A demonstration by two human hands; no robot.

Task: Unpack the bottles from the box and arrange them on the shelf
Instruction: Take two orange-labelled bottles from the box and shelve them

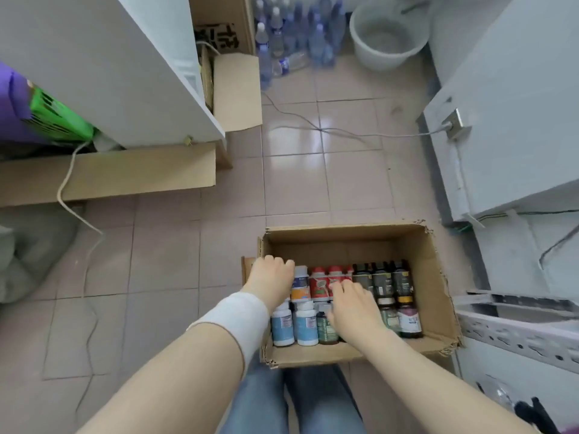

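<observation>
Open cardboard box (438, 277) sits on the tiled floor (188, 261), rim torn. Inside the box, bottles stand upright in two rows, packed toward its near wall.
- **Near row, from the box's left wall:** two white bottles with blue labels (283, 324), a dark green bottle (326, 328), then a yellow-capped dark bottle (409, 317) near the right wall.
- **Far row, from the box's left wall:** white bottle with orange label (300, 285), red bottles (319, 285), three black-capped dark bottles (380, 280).

Left hand (269, 278) is at the box's left wall, at the end of the far row. Knuckles are up and fingers bent downward. Whatever is under it is hidden, so I cannot tell if it grips anything. White wrap (238, 317) on that wrist.

Right hand (354, 308) is mid-box, fingers spread and fairly straight. It lies on bottle tops, just beside the red bottles and the dark green bottle, and is not closed round any.

Beyond the box are a white bucket (388, 36) and a cluster of clear water bottles (282, 36). The bucket's contents are unclear. Flat cardboard (109, 173) lies left of the box, and a perforated metal rail (517, 335) is right of it.
</observation>
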